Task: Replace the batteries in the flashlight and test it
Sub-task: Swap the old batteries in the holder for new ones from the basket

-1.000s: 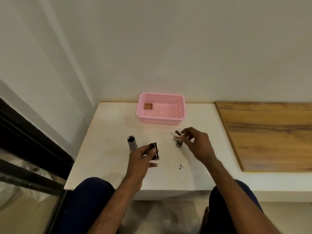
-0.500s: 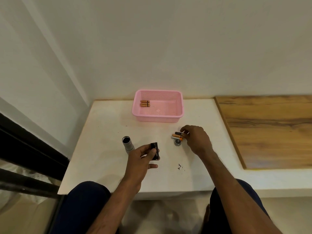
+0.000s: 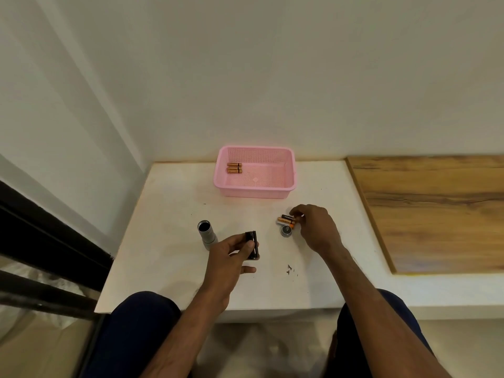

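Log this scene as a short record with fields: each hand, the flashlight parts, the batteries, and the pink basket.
Left hand: grips a black oblong battery holder above the white table
Right hand: fingers curled over loose orange-and-black batteries on the table; grip unclear
Flashlight body: grey metal tube, standing, open end up, left of the holder
End cap: round grey cap on the table, beside the loose batteries
Basket: pink plastic mesh basket holding orange batteries at its left end

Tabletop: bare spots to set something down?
Free: left of the pink basket; between basket and flashlight body; strip between right hand and wooden board. Crowded: loose batteries and cap at right hand, battery holder in left hand.
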